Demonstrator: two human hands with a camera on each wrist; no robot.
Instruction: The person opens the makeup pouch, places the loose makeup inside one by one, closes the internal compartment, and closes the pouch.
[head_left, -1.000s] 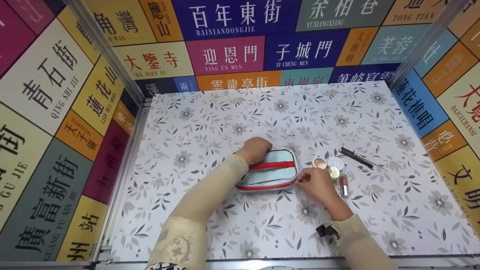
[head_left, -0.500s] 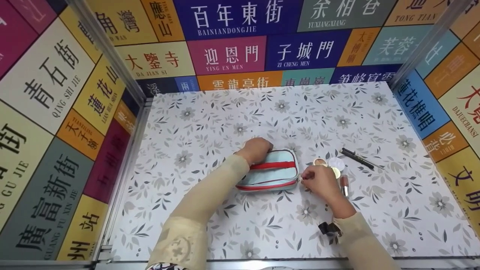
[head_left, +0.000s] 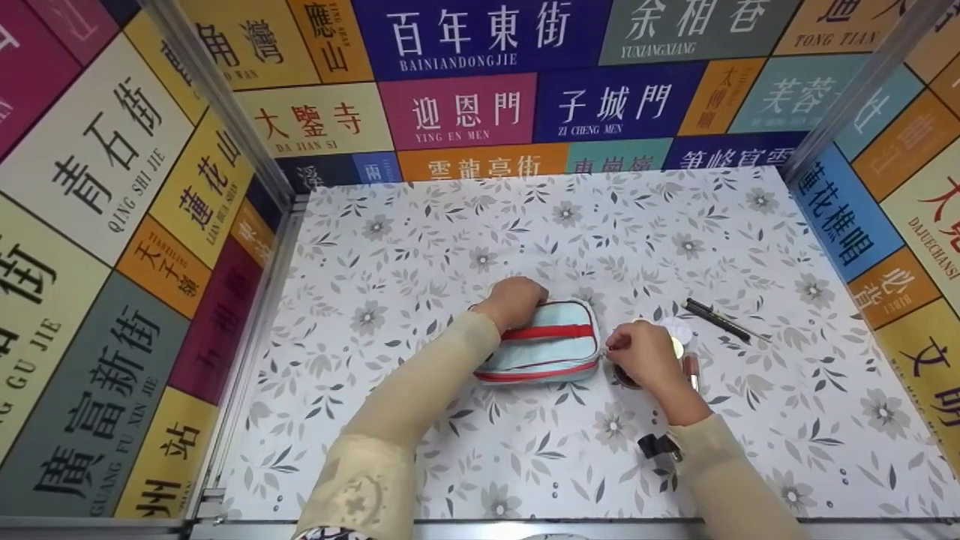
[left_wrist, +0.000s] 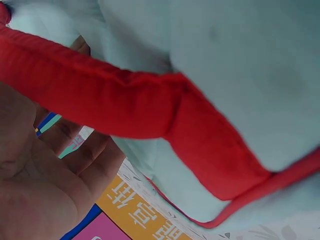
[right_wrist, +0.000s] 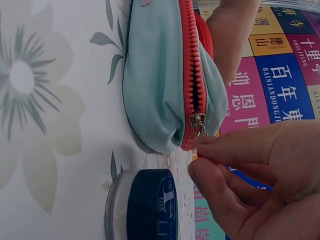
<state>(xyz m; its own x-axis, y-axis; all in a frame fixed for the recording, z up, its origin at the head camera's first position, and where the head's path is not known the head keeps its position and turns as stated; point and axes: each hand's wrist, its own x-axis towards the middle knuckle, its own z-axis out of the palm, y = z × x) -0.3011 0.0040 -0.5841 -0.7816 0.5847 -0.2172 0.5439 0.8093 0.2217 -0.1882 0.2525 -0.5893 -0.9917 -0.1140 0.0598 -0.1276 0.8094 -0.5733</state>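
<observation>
A pale blue zippered pouch (head_left: 551, 349) with a red strap (head_left: 555, 331) and red zip lies mid-table. My left hand (head_left: 514, 301) grips its far left side; in the left wrist view, fingers (left_wrist: 95, 160) reach behind the strap. My right hand (head_left: 646, 358) pinches the zip pull between thumb and forefinger at the pouch's right end. Close up in the right wrist view, the metal slider (right_wrist: 196, 120) sits near the zip's end, and a dark gap parts the red teeth (right_wrist: 192, 65). The tip of the pull is hidden by the fingers.
A round container (right_wrist: 152, 205) with a dark blue side stands close to the pouch. Right of my right hand lie a gold-coloured round item (head_left: 678, 346), a clear round piece (head_left: 677, 328), a lipstick-like tube (head_left: 691, 369) and black pencils (head_left: 718, 321). Printed panels wall the table.
My right hand has shifted slightly right, partly covering the round cosmetics. A dark rounded edge now shows under it. My left hand keeps its grip on the pouch.
</observation>
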